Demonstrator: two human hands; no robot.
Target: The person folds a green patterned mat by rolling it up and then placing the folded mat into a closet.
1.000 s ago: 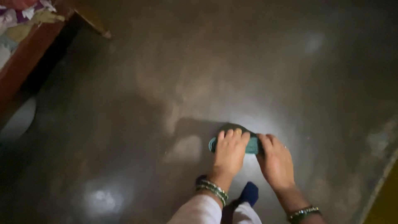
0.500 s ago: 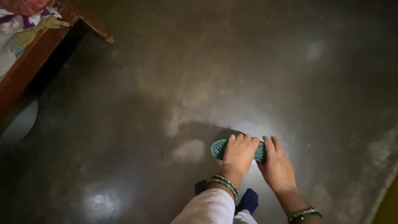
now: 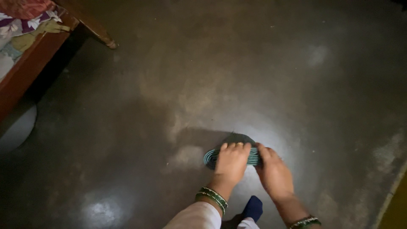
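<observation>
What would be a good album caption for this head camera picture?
Both hands, left hand and right hand, press a teal ribbed mat on a dark shiny floor near a wooden bed frame.

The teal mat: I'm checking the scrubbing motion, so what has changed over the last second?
Both hands slid the folded teal mat toward the person's left across the dark floor. The left hand stays on top, the right hand at its right end. The wooden bed frame is unchanged.
</observation>
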